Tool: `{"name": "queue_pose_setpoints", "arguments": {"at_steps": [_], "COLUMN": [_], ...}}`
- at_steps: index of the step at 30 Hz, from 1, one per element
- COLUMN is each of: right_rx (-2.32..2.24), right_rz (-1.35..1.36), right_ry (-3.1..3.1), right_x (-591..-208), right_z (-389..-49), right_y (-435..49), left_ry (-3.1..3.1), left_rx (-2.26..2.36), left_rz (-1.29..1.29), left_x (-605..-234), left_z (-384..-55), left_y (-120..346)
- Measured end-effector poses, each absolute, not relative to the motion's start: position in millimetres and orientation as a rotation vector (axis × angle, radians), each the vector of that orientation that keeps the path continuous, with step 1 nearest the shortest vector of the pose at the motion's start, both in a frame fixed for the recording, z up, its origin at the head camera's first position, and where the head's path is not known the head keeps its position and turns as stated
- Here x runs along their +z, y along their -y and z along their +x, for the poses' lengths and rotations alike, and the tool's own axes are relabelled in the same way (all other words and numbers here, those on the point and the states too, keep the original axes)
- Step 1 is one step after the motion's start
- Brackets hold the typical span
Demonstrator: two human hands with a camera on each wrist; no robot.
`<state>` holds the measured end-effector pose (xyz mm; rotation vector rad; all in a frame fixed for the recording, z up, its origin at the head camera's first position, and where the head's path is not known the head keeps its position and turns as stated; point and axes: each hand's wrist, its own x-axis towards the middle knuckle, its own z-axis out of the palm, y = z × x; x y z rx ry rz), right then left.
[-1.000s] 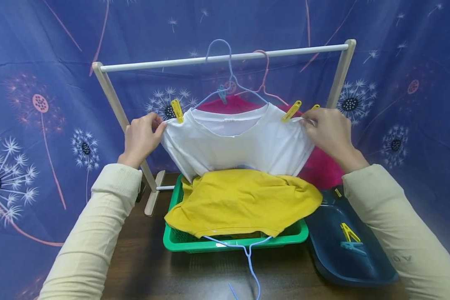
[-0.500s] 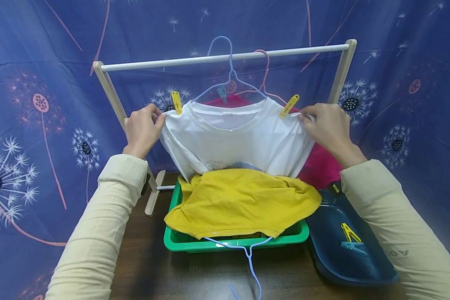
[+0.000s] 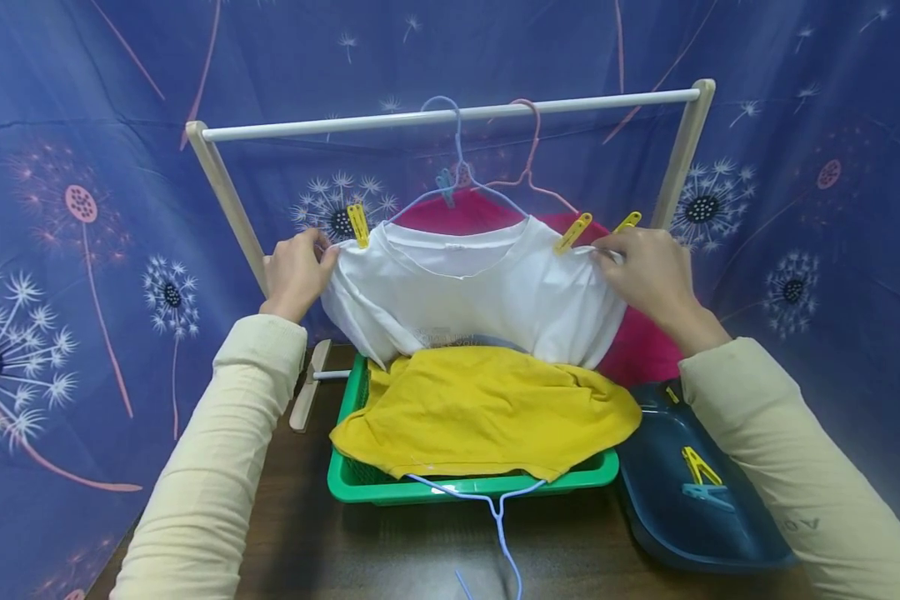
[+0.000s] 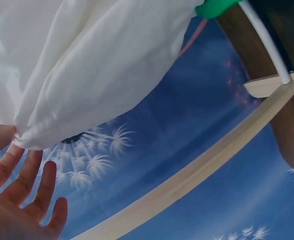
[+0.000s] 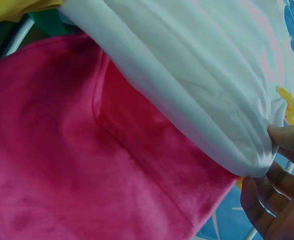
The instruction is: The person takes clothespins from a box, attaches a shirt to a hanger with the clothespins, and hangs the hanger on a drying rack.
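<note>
White T-shirt (image 3: 468,296) is below the rail (image 3: 330,127), on the blue hanger (image 3: 459,143); my left grip (image 3: 296,271) and right grip (image 3: 651,271) each pinch one sleeve. It should be light, soft and easily stretched, so the shoulder cloth beside the yellow clips (image 3: 357,225) is a good holding place.

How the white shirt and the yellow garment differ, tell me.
The white shirt is held upright, pinched by the left hand and right hand; the yellow garment lies over the green basket, touched by neither. Yellow pegs grip the white shirt's shoulders; none shows on the yellow garment. Both have blue hangers showing.
</note>
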<state>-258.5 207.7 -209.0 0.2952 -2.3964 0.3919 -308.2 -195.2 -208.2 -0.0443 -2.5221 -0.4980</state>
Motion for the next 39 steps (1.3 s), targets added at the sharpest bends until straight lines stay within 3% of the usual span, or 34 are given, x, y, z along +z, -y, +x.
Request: {"name": "queue_pose_setpoints", "arguments": {"at_steps": [18, 39], "right_rx": [0.379, 0.397], "right_rz": [0.336, 0.348], "right_ry": [2.455, 2.483], "right_x": [-218, -226], "right_z": [-257, -223], "right_y": [-211, -242], "left_ry": [2.884, 2.823], "left_rx": [-0.656, -0.296], "left_rz": [-0.095, -0.360], "left_x": [-228, -274], "left_z": [-316, -266], "left_y": [193, 212]}}
